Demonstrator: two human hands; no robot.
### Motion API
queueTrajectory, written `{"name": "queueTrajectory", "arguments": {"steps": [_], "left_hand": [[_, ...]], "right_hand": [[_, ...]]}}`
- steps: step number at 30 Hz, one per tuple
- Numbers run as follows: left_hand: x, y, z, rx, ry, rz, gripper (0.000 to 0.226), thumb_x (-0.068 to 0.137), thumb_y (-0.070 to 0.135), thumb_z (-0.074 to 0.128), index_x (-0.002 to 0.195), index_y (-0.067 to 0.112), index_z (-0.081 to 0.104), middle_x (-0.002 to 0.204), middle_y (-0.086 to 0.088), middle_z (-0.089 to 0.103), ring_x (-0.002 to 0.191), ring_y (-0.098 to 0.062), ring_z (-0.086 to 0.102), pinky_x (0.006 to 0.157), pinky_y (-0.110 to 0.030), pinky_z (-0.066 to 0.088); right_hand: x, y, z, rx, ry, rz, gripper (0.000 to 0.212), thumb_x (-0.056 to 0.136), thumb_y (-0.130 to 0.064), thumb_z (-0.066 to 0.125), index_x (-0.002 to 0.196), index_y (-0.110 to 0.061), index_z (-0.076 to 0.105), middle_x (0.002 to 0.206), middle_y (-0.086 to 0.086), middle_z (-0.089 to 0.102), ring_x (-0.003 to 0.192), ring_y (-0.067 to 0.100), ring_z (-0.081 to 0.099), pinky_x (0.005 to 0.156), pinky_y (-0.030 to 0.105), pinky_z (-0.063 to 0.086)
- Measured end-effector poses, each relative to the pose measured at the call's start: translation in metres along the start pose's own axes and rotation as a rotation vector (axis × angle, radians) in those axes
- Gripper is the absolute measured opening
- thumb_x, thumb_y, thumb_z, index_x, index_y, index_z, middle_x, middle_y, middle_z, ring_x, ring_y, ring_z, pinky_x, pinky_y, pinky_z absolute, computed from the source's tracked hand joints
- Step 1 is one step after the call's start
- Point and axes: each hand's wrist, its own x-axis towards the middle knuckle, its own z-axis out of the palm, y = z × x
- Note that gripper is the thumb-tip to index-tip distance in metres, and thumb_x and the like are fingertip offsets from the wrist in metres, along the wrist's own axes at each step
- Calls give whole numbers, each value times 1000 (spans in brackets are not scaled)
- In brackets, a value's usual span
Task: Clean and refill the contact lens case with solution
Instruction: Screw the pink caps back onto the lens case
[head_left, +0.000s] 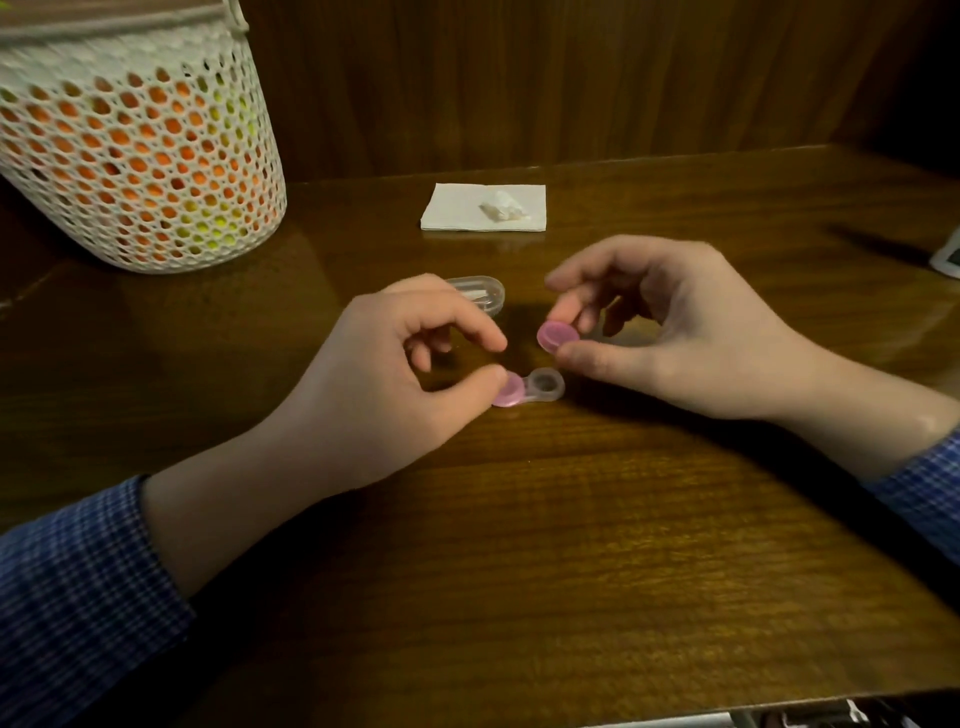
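Opening step under way — right hand (670, 327) is pinching a removed pink cap (557, 336); left hand (415, 358) is steadying the case (527, 388), apparently thumb on the second cap (508, 391). Next — unscrewing that cap.

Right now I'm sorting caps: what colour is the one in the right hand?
Pink cap, clearest in the head view.

Person's forearms entering from the lower left and lower right, each wearing a long sleeve in a small blue-and-white check. Left sleeve (78, 582) ending partway up the forearm, its cuff edge showing slightly uneven; right sleeve (930, 483) showing only at the frame edge. Left hand (395, 384) and right hand (670, 332) wearing no gloves, both wrists showing bare
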Motion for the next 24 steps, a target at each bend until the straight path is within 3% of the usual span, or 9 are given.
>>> {"name": "queueTrajectory", "arguments": {"steps": [6,12,17,24], "left_hand": [[0,-7,5,47,-102,10,15,82,36,73,95,30,78,98,13,69,96,-13,63,72,-36,52],[1,-9,6,43,-143,2,17,81,38,73,95,32,77,91,18,71,91,-7,64,70,-21,48],[1,-11,6,34,-148,2,18,80,40,73,96,32,78,90,19,72,91,-6,64,70,-13,45],[0,-13,6,27,-146,6,16,81,37,75,96,33,78,90,18,72,91,-7,65,70,-13,46]], "right_hand": [[-1,4,5,-54,-149,41,25,77,-34,81,100,-25,75,95,-8,76,91,16,70,81,32,60],[-2,3,8,-81,-183,37,23,75,-36,80,96,-27,76,95,-12,75,93,11,70,81,31,59],[-2,2,9,-84,-180,41,23,76,-33,81,97,-26,75,94,-12,75,91,7,69,80,28,59],[-1,2,10,-106,-196,42,27,80,-34,79,106,-27,75,99,-12,74,94,9,69,81,30,59]]}}
